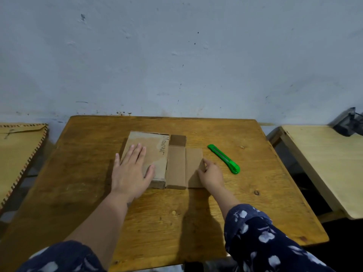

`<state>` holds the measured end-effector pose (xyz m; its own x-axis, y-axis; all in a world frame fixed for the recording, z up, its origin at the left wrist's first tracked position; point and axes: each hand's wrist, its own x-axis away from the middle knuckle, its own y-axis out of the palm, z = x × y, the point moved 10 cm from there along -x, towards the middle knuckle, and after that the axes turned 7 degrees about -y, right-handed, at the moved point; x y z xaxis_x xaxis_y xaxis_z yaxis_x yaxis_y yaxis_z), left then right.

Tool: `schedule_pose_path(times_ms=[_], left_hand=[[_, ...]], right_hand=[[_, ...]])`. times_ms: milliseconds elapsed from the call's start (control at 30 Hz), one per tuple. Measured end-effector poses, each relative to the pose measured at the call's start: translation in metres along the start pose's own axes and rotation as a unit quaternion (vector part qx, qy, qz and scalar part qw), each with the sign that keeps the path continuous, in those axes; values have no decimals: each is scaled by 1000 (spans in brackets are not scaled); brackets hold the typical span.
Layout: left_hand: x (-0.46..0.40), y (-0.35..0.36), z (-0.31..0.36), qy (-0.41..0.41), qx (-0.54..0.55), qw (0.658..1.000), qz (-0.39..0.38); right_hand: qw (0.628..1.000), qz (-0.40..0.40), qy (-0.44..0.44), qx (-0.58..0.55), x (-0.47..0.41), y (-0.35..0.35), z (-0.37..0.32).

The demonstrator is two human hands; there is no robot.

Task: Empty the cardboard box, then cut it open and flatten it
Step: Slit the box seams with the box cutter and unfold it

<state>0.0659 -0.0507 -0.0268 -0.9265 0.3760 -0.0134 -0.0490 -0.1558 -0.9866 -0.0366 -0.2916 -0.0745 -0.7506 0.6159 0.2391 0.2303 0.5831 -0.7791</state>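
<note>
**Pressing a cut cardboard box flat on a wooden table**

Cardboard box (157,160) mid-table, opened panels spread rightward. Left hand (130,171) spread wide, palm down on the box's left part. Right hand (211,173) pinching the rightmost flap's edge (exact finger placement hard to tell). Green utility knife (224,159) just right, untouched. Best done pressing firmly along creases, palm steady, flap folded fully outward.

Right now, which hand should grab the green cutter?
Probably the right hand. It rests at the open flap of the cardboard box, right next to the green cutter. The left hand lies flat on the box, farther away, holding it steady.
</note>
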Motion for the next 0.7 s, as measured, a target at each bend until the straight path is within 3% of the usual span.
schedule_pose_path(times_ms=[100, 233, 367, 500, 700], left_hand=[[1, 0, -1, 7, -2, 1000, -1], [3, -1, -1, 13, 4, 1000, 3], [7, -5, 1, 42, 15, 999, 5], [8, -6, 1, 70, 31, 997, 3], [1, -6, 10, 93, -26, 995, -1]], right_hand=[[999, 16, -12, 47, -6, -7, -8], [991, 60, -119, 25, -23, -21, -66], [982, 2, -187, 6, -36, -9, -111], [984, 17, -167, 64, -39, -9, -104], [987, 94, -123, 45, -14, -32, -63]])
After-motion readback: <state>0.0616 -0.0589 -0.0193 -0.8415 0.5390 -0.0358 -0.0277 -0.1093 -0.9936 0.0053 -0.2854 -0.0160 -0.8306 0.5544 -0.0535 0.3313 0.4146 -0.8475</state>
